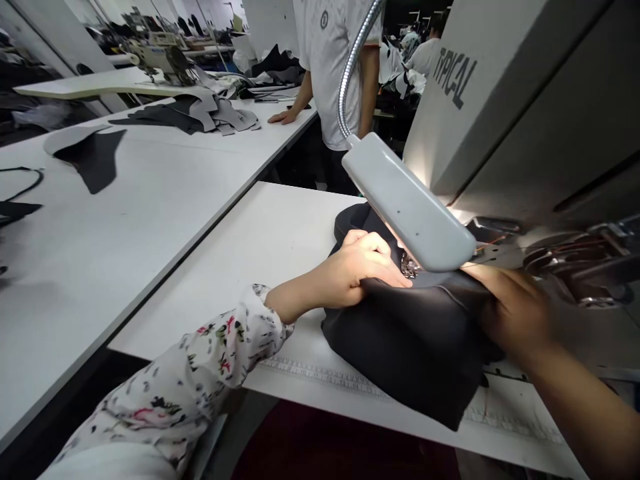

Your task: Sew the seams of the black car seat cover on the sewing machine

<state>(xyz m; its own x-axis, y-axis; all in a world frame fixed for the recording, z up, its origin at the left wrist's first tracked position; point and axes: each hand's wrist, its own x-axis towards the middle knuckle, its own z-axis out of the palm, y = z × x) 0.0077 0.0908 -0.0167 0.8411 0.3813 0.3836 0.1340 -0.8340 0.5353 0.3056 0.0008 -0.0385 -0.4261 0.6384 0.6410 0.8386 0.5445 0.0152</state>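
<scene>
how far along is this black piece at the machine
Done: a seam ridge already runs across the soft matte black fabric piece. In hand: the left hand presses it beside the shiny metal presser foot of the grey industrial sewing machine, the right hand on its far side. Left: cut grey and black panels lie on the next white table; any remaining stitching is hidden.

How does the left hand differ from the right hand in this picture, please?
The left hand sits on top of the dark fabric piece with curled fingers, while the right hand holds its right side. The left hand looks sharp; the right hand looks blurred. A floral sleeve covers the left arm; the right forearm is bare. Both hands touch that fabric.
</scene>
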